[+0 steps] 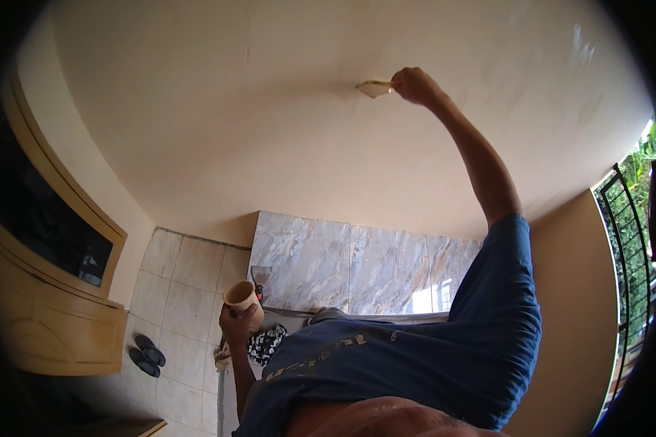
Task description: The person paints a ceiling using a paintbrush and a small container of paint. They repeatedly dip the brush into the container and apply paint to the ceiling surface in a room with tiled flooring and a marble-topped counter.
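My right hand (418, 86) is raised high at the end of an outstretched arm, fingers closed round what looks like a paintbrush (374, 89). Its pale, splayed end is at the surface of the beige wall (306, 146). Low on the left, my left hand (238, 324) grips a tan cup (241, 293), its round mouth tilted up; how full it is I cannot tell. Just behind the cup shows a scraper (261, 276) with a grey blade and a black-and-red handle, partly hidden.
Marbled grey tiles (306, 255) line the lower wall. A black-and-white patterned cloth (267, 344) lies beside my left forearm. Dark slippers (148, 355) rest on the tiled floor (186, 328). A wooden door (58, 313) stands at left, a black metal grille (629, 240) at right.
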Tool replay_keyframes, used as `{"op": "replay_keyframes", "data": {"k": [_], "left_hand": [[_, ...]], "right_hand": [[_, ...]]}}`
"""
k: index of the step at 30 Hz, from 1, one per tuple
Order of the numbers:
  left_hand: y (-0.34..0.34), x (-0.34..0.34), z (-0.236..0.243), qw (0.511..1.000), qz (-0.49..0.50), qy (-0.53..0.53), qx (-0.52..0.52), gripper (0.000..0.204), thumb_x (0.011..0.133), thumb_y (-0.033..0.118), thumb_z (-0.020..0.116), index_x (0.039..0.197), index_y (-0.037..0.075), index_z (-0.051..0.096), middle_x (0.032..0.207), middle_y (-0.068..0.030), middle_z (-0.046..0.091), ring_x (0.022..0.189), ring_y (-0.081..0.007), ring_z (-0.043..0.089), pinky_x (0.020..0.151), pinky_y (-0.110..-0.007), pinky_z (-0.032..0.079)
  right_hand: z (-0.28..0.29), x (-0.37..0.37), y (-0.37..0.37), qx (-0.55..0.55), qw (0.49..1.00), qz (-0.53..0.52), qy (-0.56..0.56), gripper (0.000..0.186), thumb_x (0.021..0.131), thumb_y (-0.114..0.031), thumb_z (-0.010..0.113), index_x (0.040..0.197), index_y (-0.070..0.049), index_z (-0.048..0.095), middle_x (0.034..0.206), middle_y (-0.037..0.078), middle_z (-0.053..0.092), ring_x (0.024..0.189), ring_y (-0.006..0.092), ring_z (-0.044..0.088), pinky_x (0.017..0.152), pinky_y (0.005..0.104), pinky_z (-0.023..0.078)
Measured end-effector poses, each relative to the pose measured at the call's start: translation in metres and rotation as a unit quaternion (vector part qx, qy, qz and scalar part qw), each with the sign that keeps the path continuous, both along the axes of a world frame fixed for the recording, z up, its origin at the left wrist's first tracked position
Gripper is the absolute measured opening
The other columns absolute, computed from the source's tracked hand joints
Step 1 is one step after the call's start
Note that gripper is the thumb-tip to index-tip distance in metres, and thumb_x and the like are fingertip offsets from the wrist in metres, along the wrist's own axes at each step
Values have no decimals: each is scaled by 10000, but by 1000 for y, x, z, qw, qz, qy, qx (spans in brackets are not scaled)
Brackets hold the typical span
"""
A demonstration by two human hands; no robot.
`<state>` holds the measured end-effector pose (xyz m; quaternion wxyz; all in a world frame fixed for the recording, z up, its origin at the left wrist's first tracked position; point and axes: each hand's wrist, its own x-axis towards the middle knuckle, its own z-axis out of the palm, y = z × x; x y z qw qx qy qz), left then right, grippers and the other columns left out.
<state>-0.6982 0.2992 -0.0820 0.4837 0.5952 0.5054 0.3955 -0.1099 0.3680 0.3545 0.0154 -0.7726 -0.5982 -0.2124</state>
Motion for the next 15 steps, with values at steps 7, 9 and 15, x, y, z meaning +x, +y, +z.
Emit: {"op": "replay_keyframes", "data": {"k": [7, 9, 15], "left_hand": [[-27, -7, -4, 998, 17, -13, -62, 615, 709, 181, 906, 1234, -9, 648, 1135, -142, 725, 1015, -251, 713, 888, -384, 561], [-26, 1, 9, 997, 7, -31, -65, 602, 708, 167, 905, 1222, -12, 648, 1130, -144, 720, 1025, -251, 709, 889, -388, 560], [-6, 19, -5, 999, 28, -24, -27, 560, 714, 162, 903, 1180, -22, 652, 1095, -147, 713, 979, -244, 702, 849, -387, 554]], "right_hand": [[132, 15, 31, -33, 995, 67, -67, 183, 849, -193, 706, 954, -70, 792, 930, 182, 752, 840, 331, 731, 803, 420, 578], [190, 38, 41, -36, 992, 100, -68, 222, 907, -226, 675, 1077, -117, 765, 932, 197, 740, 812, 352, 723, 759, 441, 579], [336, -20, 44, 94, 980, -38, -174, 246, 869, -284, 734, 996, -85, 803, 974, 152, 771, 885, 312, 732, 772, 428, 580]]}}
